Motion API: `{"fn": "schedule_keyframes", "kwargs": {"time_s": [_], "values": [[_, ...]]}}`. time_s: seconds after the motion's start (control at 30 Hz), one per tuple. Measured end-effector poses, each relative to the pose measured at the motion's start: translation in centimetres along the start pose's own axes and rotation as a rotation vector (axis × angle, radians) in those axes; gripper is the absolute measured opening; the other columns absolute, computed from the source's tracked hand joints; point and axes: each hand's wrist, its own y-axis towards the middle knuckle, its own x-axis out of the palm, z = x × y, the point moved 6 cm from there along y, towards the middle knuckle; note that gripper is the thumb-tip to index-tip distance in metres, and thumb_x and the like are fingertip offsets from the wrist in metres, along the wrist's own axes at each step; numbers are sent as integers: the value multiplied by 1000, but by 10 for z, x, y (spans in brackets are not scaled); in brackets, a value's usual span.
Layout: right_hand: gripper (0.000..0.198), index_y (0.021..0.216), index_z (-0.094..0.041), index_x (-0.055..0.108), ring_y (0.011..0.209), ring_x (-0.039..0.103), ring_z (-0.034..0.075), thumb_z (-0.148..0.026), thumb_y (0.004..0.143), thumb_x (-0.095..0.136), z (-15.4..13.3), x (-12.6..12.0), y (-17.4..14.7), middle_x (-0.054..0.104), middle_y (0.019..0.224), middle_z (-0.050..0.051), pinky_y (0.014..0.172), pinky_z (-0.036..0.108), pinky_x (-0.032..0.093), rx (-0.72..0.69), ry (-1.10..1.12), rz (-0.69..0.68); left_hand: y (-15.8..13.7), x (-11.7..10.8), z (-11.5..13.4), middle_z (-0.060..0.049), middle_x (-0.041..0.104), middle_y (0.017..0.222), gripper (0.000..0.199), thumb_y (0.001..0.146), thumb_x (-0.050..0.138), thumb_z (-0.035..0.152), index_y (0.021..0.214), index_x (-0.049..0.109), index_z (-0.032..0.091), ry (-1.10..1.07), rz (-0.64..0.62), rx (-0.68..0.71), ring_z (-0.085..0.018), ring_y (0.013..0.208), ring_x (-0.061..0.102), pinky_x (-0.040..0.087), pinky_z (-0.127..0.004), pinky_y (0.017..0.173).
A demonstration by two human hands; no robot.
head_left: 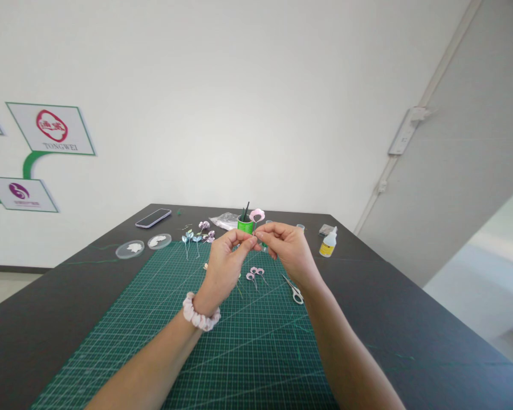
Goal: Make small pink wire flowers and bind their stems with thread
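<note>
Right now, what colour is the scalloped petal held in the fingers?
The scalloped petal is pale pink; the head view shows it best.

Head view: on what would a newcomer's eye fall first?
Likely the left hand and right hand, mid-picture, holding up a pink flower piece. Next, the pale scrunchie worn below the left hand, and the bright green can behind the hands. At far left, the red-marked TONGWEI sign stands out on the wall.
</note>
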Motion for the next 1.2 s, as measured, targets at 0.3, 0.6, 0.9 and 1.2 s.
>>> {"fn": "schedule_keyframes", "kwargs": {"time_s": [0.3,0.6,0.9,1.2], "values": [[22,66,-16,71,43,37,7,-37,67,74,-2,0,0,55,50,-2,41,22,25,-16,-19,-3,0,1,1,-1,69,66,13,79,65,22,68,67,17,-45,-17,-19,-15,70,63,50,-30,77],[22,66,-15,71,42,37,7,-37,66,75,-1,0,0,55,49,-3,41,23,25,-11,-12,6,-1,3,1,0,68,64,13,78,65,22,67,66,17,-94,-17,-54,-14,68,62,51,-30,77],[24,66,-16,71,44,37,8,-39,67,76,-2,-1,-1,53,49,-3,41,23,26,-14,-15,6,-1,4,0,-1,68,64,14,79,64,22,66,66,17,-102,-21,-68,-14,66,61,51,-31,77],[23,66,-16,72,43,37,7,-38,67,76,-2,0,-1,55,51,-2,42,23,25,-10,-11,-1,-2,4,2,-2,68,64,15,80,62,21,65,66,17,-88,-22,-66,-15,66,61,51,-32,78]]}}
